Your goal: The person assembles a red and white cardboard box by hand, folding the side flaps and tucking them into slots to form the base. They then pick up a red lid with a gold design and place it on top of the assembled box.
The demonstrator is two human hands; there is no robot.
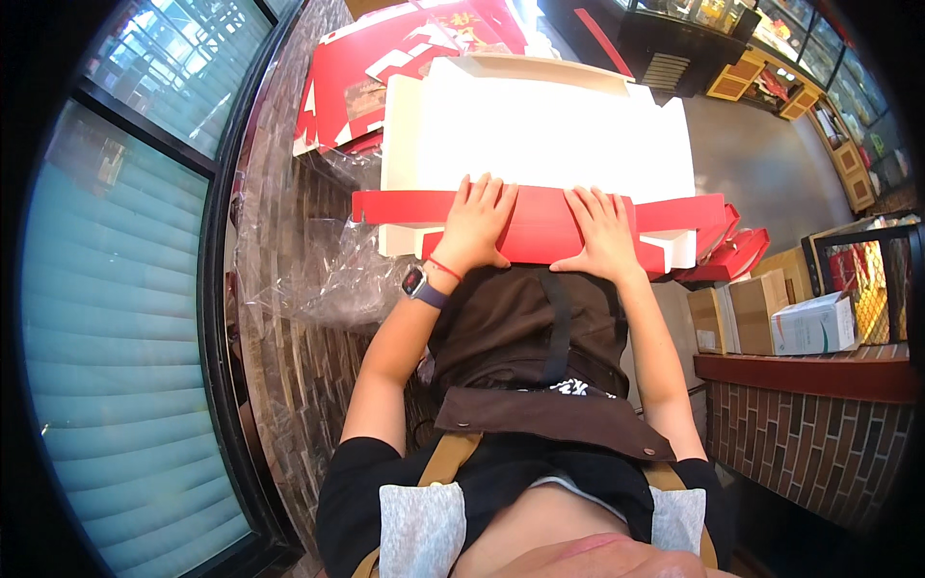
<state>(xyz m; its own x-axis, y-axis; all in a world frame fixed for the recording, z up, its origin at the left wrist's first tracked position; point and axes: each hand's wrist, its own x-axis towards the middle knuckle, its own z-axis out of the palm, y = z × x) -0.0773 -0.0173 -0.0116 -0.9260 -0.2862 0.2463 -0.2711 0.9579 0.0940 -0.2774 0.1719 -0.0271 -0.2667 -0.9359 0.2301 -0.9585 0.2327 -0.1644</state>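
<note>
A large, partly folded cardboard box (540, 130), white inside and red outside, lies in front of me. Along its near side a red flap (542, 220) is folded up toward me. My left hand (472, 229) lies flat on the left part of this flap, fingers stretched forward and thumb pointing inward. On the flap's right part rests my right hand (599, 236), also flat with its fingers spread. Neither hand grips anything. Red tabs stick out beyond both ends of the flap. Glare washes out the box's white inside.
Red printed cardboard sheets (371, 72) are stacked beyond the box at the left. Clear plastic wrap (318, 260) lies beside it. Folded red boxes (737, 252) are at the right, with brown cartons (766, 306) and a white carton (812, 325) on a brick ledge. A window stands left.
</note>
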